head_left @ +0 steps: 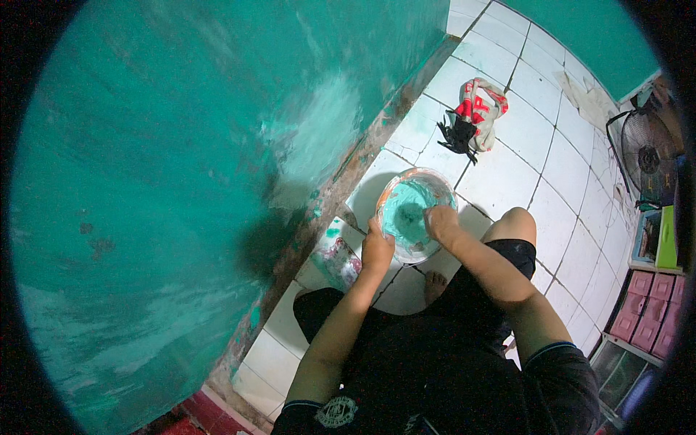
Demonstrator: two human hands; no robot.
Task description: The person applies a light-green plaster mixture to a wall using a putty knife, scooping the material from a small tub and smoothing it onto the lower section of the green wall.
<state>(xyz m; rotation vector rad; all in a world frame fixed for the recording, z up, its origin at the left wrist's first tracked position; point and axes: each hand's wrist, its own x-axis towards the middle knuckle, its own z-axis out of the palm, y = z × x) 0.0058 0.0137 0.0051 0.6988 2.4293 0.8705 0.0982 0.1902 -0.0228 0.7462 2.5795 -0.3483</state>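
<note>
A round bucket [419, 172] with a paint-smeared rim stands on the tiled floor between my legs. Thick mint-green paint [406, 201] lies in it, with a darker patch near the middle. At the bucket's near left side, my left hand [377, 250] is closed on the rim. My right hand [441, 222] reaches over the right side, its fingers closed together above the paint. Whatever those fingers hold, if anything, is hidden by the hand.
A green wall [167, 181] with pale patches rises at the left. A paint-stained plastic packet [337, 254] lies beside the bucket. Farther off is a crumpled red-and-white bag [487, 109] with a black cloth [458, 136]. A fan [647, 156] and pink drawers [645, 312] stand at right.
</note>
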